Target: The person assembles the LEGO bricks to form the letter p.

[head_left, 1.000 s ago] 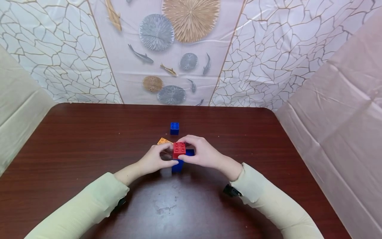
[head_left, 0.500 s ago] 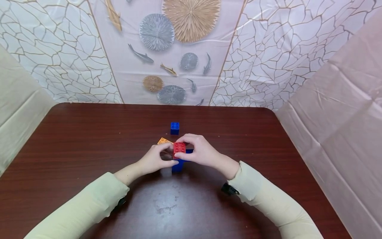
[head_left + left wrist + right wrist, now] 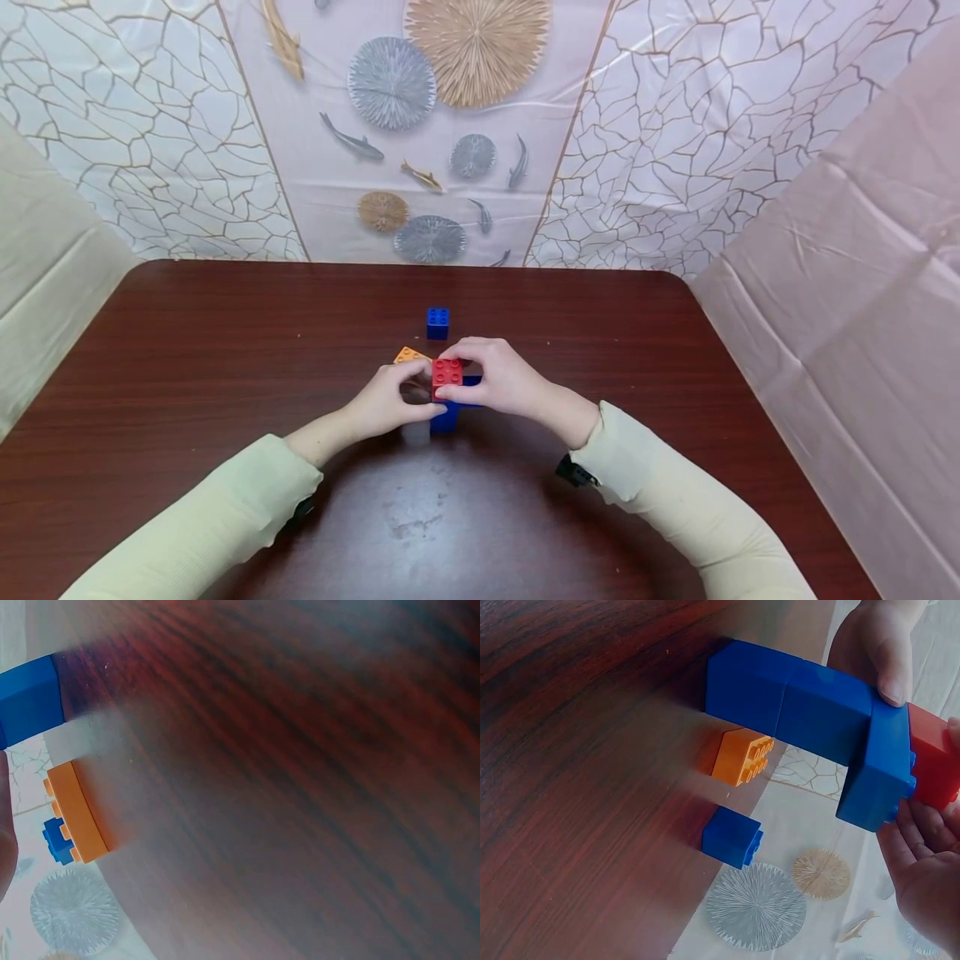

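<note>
A stack of blue blocks (image 3: 821,712) stands on the table, its top blue block (image 3: 874,769) jutting out sideways. On top of that block sits a red four-stud block (image 3: 447,372), partly covering its studs. My left hand (image 3: 382,400) pinches the top of the blue stack, with the thumb on its near side. The right hand (image 3: 501,379) grips the red block from the right, thumb in front and fingers behind. In the left wrist view only a blue block (image 3: 30,701) of the stack and a bit of finger (image 3: 6,840) show.
Behind the left hand an orange block (image 3: 735,757) lies on the dark wood table (image 3: 225,350). A small blue block (image 3: 438,323) stands farther back. Patterned cloth (image 3: 337,192) hangs behind the table's far edge.
My right thumb has slid left across the front of the red block, and the right wrist has shifted slightly left. The left hand and the blue stack have stayed in place.
</note>
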The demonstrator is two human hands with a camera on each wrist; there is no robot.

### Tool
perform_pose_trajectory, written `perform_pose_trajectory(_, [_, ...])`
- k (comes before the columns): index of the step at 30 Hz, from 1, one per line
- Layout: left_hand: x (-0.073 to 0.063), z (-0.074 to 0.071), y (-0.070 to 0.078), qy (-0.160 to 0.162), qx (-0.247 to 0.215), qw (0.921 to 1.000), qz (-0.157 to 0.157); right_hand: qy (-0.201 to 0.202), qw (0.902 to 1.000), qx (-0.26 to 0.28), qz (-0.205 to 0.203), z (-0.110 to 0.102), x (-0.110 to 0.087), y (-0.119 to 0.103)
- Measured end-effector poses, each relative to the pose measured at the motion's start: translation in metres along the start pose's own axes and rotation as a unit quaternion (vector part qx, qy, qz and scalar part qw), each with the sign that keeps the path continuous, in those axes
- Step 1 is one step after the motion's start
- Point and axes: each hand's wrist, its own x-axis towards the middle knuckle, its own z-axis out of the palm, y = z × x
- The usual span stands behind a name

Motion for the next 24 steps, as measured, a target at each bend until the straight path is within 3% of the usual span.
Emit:
perform_pose_trajectory(8, [-0.001,-0.001,0.002,-0.002,0.017,0.9999,-0.003,-0.039,0.9991,0.018,0.006,-0.007,0.001,0.003])
perform_pose_trajectory(11, [-0.001,0.001,0.003,-0.003,0.017,0.9998,-0.001,-0.053,0.9972,0.043,0.028,-0.014,0.002,0.010])
perform_pose_trajectory(17, [-0.002,0.001,0.003,0.005,0.022,0.9997,-0.003,-0.003,0.9851,0.110,0.132,-0.026,0.013,0.040])
perform_pose_trajectory(24, [-0.001,0.001,0.002,0.005,0.024,0.9995,-0.017,0.051,0.9679,0.116,0.217,-0.020,0.034,0.083])
